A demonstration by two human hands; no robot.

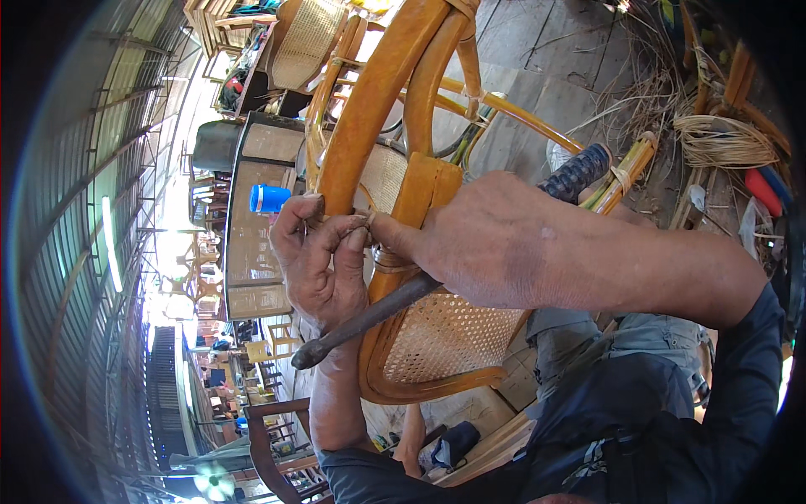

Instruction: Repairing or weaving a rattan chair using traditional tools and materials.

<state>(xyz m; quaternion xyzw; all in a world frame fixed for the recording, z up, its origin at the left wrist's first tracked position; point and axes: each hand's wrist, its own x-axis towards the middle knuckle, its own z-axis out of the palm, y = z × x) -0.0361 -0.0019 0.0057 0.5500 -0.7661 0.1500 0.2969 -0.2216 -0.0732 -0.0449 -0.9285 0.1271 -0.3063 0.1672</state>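
A honey-brown rattan chair frame [368, 109] with a woven cane panel [449, 340] stands tilted before me. My left hand [326, 265] is closed beside a curved pole, its fingertips pinched together; what they hold is too small to make out. The index finger of my right hand [491, 239] reaches to those fingertips, close to a strip binding [390, 260] around a joint. Through my right hand runs a long dark metal tool with a cord-wrapped handle [575, 172]; its rounded end [311, 354] points past my left wrist. My right palm and other fingers are hidden.
A coil of pale rattan strips [724, 141] lies at the right, with loose strands scattered on the plank floor [562, 42]. Beyond the chair are a blue cup-shaped container [269, 198] and a dark-framed panelled piece [256, 239]. Another person's foot shows at the lower middle [411, 441].
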